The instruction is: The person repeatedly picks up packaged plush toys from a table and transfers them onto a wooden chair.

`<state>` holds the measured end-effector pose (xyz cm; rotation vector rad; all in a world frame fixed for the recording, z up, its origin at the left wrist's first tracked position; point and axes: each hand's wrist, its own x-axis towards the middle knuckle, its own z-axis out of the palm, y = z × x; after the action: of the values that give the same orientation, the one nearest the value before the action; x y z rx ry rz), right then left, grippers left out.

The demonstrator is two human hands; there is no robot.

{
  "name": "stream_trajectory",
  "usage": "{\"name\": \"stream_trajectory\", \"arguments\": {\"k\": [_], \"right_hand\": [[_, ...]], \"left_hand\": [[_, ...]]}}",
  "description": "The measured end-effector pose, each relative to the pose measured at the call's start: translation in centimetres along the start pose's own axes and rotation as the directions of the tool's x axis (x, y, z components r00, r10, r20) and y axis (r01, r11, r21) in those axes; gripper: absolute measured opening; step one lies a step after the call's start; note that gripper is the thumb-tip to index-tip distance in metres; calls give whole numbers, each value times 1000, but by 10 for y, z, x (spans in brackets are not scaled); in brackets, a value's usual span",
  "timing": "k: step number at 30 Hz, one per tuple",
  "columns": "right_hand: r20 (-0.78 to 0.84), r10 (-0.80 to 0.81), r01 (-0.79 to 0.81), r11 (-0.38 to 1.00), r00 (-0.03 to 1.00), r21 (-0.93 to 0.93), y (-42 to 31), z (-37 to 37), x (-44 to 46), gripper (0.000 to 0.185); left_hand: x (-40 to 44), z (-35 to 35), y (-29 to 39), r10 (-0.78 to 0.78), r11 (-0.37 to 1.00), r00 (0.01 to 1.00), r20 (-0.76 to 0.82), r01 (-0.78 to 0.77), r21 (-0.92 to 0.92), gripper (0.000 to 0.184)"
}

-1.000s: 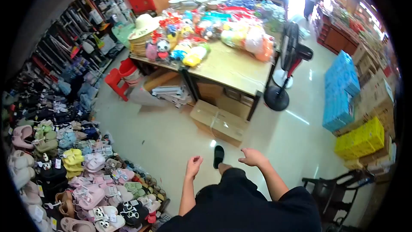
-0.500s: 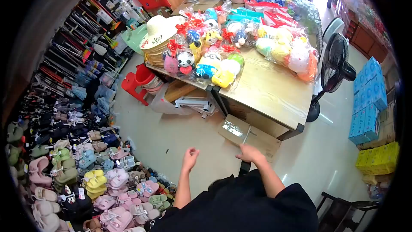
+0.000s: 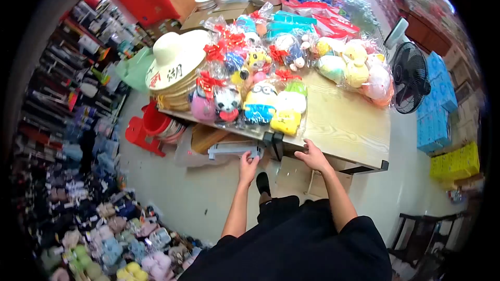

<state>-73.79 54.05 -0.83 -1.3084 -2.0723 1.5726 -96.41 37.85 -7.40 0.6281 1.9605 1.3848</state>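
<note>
Left hand (image 3: 249, 167) is hanging low with loosely curled fingers, right hand (image 3: 314, 158) is up by the wooden table's (image 3: 350, 125) near edge, can't tell if it's touching. Wrapped plush toys (image 3: 260, 105) sit just beyond both, straw hats (image 3: 174, 67) past the left, black fan (image 3: 410, 79) off beyond the right.

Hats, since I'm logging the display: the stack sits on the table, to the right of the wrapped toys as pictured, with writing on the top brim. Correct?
Not quite: the head view shows the hats to the left of the wrapped toys. They do sit on the table, with writing on the top brim.
</note>
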Motion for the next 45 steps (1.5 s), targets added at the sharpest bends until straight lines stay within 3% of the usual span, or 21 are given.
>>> {"name": "stream_trajectory", "arguments": {"k": [1, 4, 6, 8, 11, 12, 14, 15, 18, 19, 22, 23, 24, 26, 28, 29, 35, 39, 42, 45], "right_hand": [[-129, 69, -67, 998, 989, 22, 0, 14, 12, 70], [-249, 80, -54, 993, 965, 107, -8, 35, 51, 62], [-437, 147, -170, 985, 887, -14, 13, 57, 85, 65], [-611, 203, -320, 943, 765, -88, 34, 70, 108, 69], [-497, 381, -236, 914, 779, 331, 15, 72, 118, 68], [-509, 416, -247, 897, 754, 367, 19, 77, 126, 63], [-520, 490, -271, 856, 700, 441, 15, 84, 134, 54], [-314, 520, -276, 770, 794, 575, 2, 76, 127, 40], [-288, 551, -235, 691, 784, 683, -29, 72, 112, 36], [-350, 573, -239, 712, 741, 660, -19, 76, 112, 33], [-406, 526, -117, 706, 747, 699, 25, 84, 102, 31], [-322, 558, -66, 564, 765, 823, 10, 80, 83, 31], [-310, 548, -46, 540, 777, 840, 7, 77, 68, 31], [-296, 515, -1, 499, 804, 867, 8, 77, 37, 32], [-384, 428, 112, 536, 818, 837, 9, 73, 1, 30], [-373, 444, 128, 489, 814, 863, 50, 83, 5, 32], [-584, 384, 342, 536, 715, 772, 101, 43, -110, 44], [-677, 394, 491, 478, 621, 728, 115, 4, -218, 50], [-739, 418, 459, 592, 528, 662, 164, -15, -287, 50], [-795, 458, 534, 589, 398, 607, 168, -28, -367, 49]], "left_hand": [[21, -1, 6, -5, 1000, 1000, 3, 5, -22, 55], [87, 1, 23, -1, 999, 1000, -3, 1, -49, 52], [124, 1, 4, 18, 1000, 1000, -18, -18, 18, 50], [151, 6, -14, -59, 984, 997, 40, 65, -164, 39], [155, 0, 9, -99, 962, 967, 236, 154, -226, 25], [154, -4, 23, -213, 937, 928, 305, 282, -204, 24], [150, -3, 45, -266, 902, 901, 344, 359, -241, 28], [152, -1, 46, -269, 889, 904, 332, 365, -275, 31], [151, 7, 48, -304, 857, 907, 291, 394, -333, 42], [154, 9, 46, -303, 840, 900, 313, 407, -358, 42], [149, 15, 53, -310, 821, 883, 351, 435, -369, 37], [145, 19, 51, -310, 815, 883, 351, 437, -380, 32], [140, 23, 48, -307, 810, 884, 353, 437, -391, 28], [122, 35, 51, -324, 784, 898, 297, 431, -448, 25], [96, 47, 53, -226, 785, 920, 320, 367, -500, 22], [83, 54, 52, -192, 793, 924, 332, 345, -502, 22], [-21, 109, 34, -71, 785, 894, 443, 324, -528, 19], [-121, 157, 60, 55, 750, 783, 619, 377, -544, 17], [-176, 199, 51, 119, 752, 635, 763, 444, -487, 22], [-246, 233, 73, 68, 768, 510, 858, 523, -371, 19]]}}
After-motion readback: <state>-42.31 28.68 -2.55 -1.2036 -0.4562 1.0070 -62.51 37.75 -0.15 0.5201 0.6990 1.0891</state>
